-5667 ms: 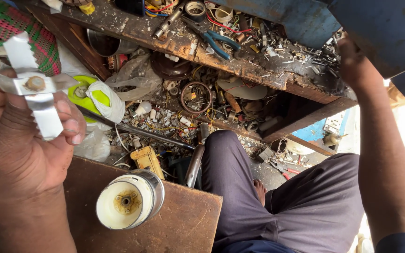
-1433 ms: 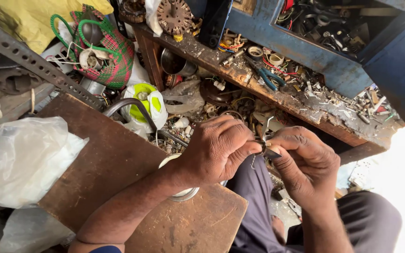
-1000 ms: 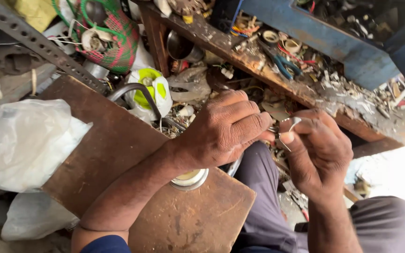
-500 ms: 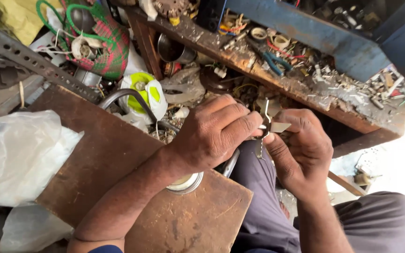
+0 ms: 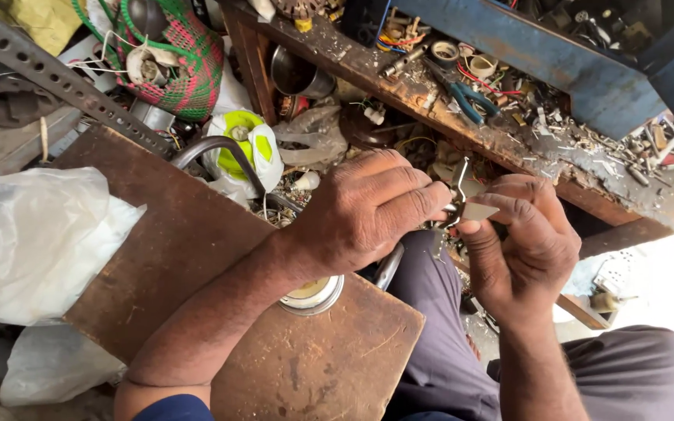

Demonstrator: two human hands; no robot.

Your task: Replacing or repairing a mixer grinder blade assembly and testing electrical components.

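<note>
A thin bent grey metal strip [image 5: 459, 195] is pinched between the fingertips of the left hand [image 5: 368, 209] and right hand [image 5: 526, 243], its long axis upright, above the lap.

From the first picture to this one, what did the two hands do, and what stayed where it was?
The left hand, earlier raised alone gripping a white bent metal bracket, has come down to meet the right hand, which was stretched out to the cluttered bench. Both now pinch the small bent metal strip between fingertips above the lap. The round white-and-metal can remains on the brown wooden board.
</note>
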